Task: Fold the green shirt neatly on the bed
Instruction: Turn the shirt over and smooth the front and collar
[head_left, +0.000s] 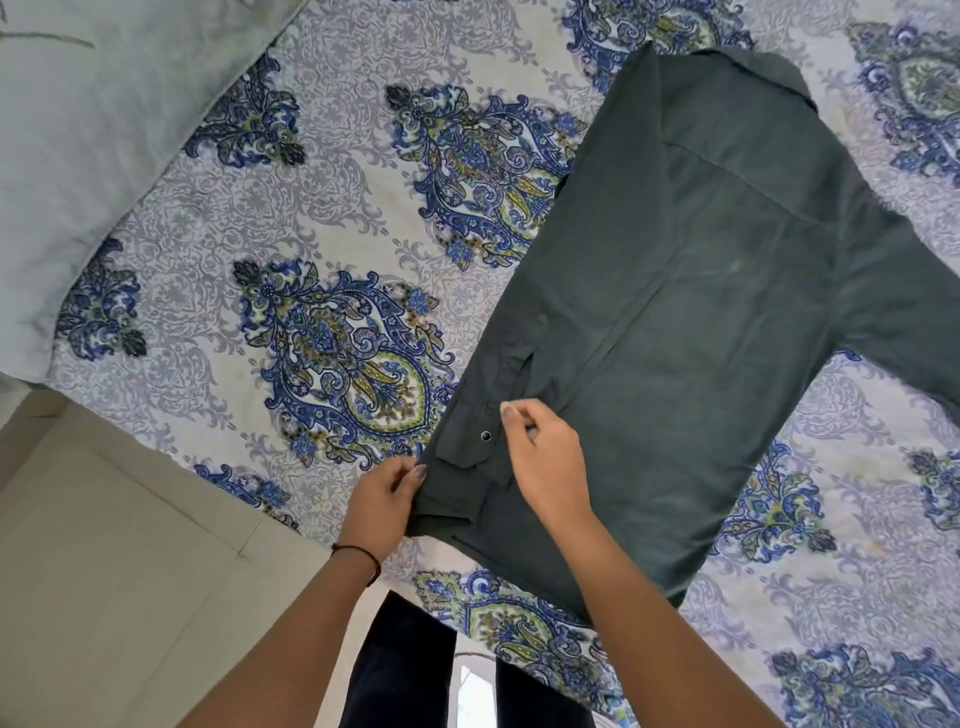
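The dark green shirt (701, 312) lies back up on the patterned bed sheet (337, 218), collar toward the far right. One sleeve is folded in along the shirt's left side, its buttoned cuff (467, 441) near the hem. The other sleeve stretches out to the right edge of the view. My left hand (384, 499) pinches the shirt's near left corner by the cuff. My right hand (545, 462) hovers over the folded sleeve, fingers curled and pinching the fabric just right of the cuff button.
A pale grey-green pillow (93, 156) lies at the far left of the bed. The bed edge runs diagonally at lower left, with beige floor tiles (104, 571) beyond it. My dark trouser legs (405, 670) stand against the bed.
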